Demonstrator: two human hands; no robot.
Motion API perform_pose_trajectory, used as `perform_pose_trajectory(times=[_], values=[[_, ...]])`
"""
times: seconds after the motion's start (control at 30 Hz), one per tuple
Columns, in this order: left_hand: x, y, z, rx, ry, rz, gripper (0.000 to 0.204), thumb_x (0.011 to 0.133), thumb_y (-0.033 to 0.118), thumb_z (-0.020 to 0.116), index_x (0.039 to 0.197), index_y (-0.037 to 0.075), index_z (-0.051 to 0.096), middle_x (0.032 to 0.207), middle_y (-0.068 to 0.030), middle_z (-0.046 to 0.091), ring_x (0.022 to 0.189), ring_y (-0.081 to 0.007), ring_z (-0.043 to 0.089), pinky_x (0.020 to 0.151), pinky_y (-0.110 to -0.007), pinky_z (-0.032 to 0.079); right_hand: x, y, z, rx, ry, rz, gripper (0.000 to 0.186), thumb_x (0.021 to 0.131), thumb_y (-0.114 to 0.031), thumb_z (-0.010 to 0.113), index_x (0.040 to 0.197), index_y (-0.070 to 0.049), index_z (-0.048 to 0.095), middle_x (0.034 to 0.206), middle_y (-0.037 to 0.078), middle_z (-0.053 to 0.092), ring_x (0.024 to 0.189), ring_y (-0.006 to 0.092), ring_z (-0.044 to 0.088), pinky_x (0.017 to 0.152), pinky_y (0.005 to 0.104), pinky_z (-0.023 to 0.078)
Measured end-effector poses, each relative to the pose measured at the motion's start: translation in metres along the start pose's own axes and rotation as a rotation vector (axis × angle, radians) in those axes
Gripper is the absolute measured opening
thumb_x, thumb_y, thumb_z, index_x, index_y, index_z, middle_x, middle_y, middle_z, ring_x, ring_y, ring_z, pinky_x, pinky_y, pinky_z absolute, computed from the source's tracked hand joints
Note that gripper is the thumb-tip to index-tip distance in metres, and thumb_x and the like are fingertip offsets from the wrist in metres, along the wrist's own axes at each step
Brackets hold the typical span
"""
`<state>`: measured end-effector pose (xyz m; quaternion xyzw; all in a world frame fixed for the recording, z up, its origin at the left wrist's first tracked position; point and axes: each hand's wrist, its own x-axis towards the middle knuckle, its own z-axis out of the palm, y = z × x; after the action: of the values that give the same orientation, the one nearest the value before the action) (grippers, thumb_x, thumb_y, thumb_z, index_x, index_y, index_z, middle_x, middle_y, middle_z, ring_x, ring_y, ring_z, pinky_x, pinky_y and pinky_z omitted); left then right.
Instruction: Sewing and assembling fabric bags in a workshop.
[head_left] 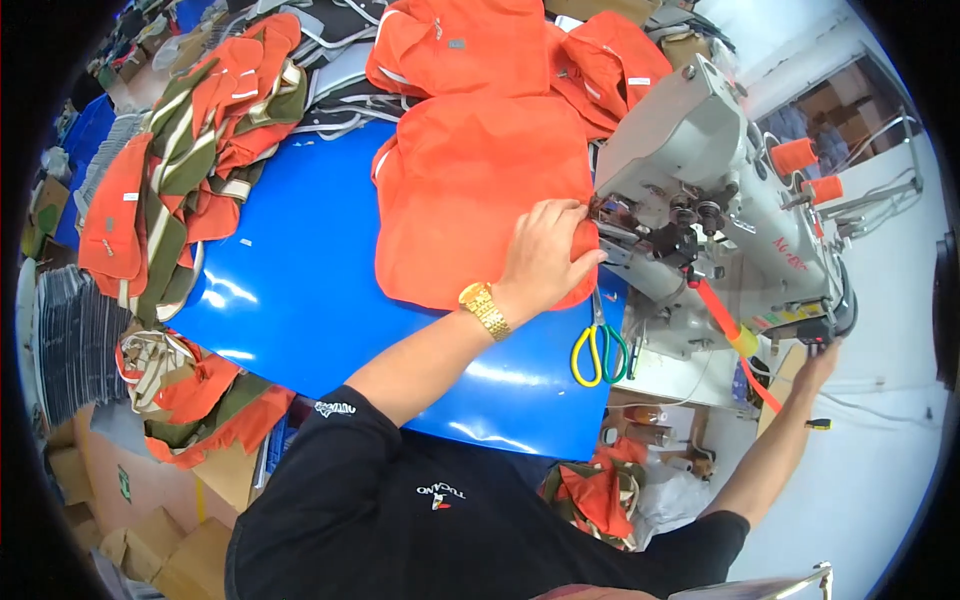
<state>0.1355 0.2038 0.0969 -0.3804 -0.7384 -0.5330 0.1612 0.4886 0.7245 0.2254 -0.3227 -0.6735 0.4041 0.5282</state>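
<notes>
My left hand (545, 255) lies on an orange fabric piece (475, 200) with rounded corners, thumb spread from the fingers. Its fingertips rest at the piece's right edge, close beside the stitching parts of a grey sewing machine (680, 125). Under the orange fabric is a glossy blue table top (490, 385). Scissors (599, 350) with one yellow and one green handle lie just below that hand, blades toward the fabric. My right hand (818, 368) reaches up to a black part at the machine's right end, below the handwheel (847, 295); its fingers are small and partly hidden.
More orange pieces (465, 45) lie at the back. A heap of orange, green and cream fabric (200, 150) covers the table's left side. Two orange thread spools (793, 156) sit on the machine. An orange strap (720, 310) hangs from it. Cardboard boxes (190, 565) stand at lower left.
</notes>
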Motion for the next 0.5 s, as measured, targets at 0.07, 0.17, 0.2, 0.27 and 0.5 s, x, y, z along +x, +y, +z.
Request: perform_pose_trajectory(times=[0.07,0.17,0.2,0.27,0.5], values=[[0.001,-0.004,0.001,0.012,0.044,0.043,0.057,0.08,0.026,0.085,0.125,-0.001,0.063,0.125,-0.0139,0.064,0.118,-0.0323,0.058,0.095,-0.045,0.047,-0.005,-0.001,0.002,0.086,0.021,0.045,0.06,0.112,-0.049,0.043,0.144,0.0,0.053,0.137,0.013,0.063,0.125,0.0221,0.059,0.106,0.0431,0.047],[0.004,-0.001,-0.003,0.022,0.006,0.01,0.054,0.082,0.024,0.084,0.127,0.0,0.064,0.118,-0.0145,0.063,0.11,-0.0336,0.06,0.094,-0.044,0.049,0.01,-0.017,-0.003,0.096,0.019,0.07,0.066,0.11,-0.054,0.044,0.145,0.001,0.052,0.14,0.015,0.061,0.124,0.0242,0.061,0.103,0.0424,0.051],[0.002,-0.003,-0.003,0.024,0.008,0.012,0.054,0.082,0.024,0.084,0.127,0.0,0.064,0.118,-0.0145,0.063,0.11,-0.0336,0.06,0.094,-0.044,0.049,0.019,-0.025,-0.008,0.033,-0.015,0.076,0.069,0.11,-0.056,0.045,0.146,0.003,0.051,0.14,0.017,0.061,0.122,0.0252,0.063,0.101,0.0426,0.052],[-0.001,-0.008,-0.003,-0.046,-0.007,0.027,0.046,0.087,0.015,0.079,0.128,0.0,0.064,0.105,-0.014,0.061,0.098,-0.0322,0.061,0.086,-0.043,0.05,0.055,-0.063,-0.026,-0.216,-0.025,0.118,0.072,0.106,-0.06,0.052,0.138,0.004,0.06,0.129,0.017,0.066,0.11,0.0243,0.068,0.096,0.0396,0.055],[-0.017,-0.031,-0.019,-0.037,-0.084,0.107,0.04,0.091,0.003,0.069,0.131,0.003,0.066,0.09,-0.013,0.059,0.083,-0.0302,0.06,0.072,-0.042,0.051,0.042,-0.042,0.0,0.012,-0.074,0.128,0.069,0.108,-0.055,0.05,0.141,0.006,0.057,0.132,0.015,0.067,0.113,0.0211,0.068,0.093,0.0345,0.055]])
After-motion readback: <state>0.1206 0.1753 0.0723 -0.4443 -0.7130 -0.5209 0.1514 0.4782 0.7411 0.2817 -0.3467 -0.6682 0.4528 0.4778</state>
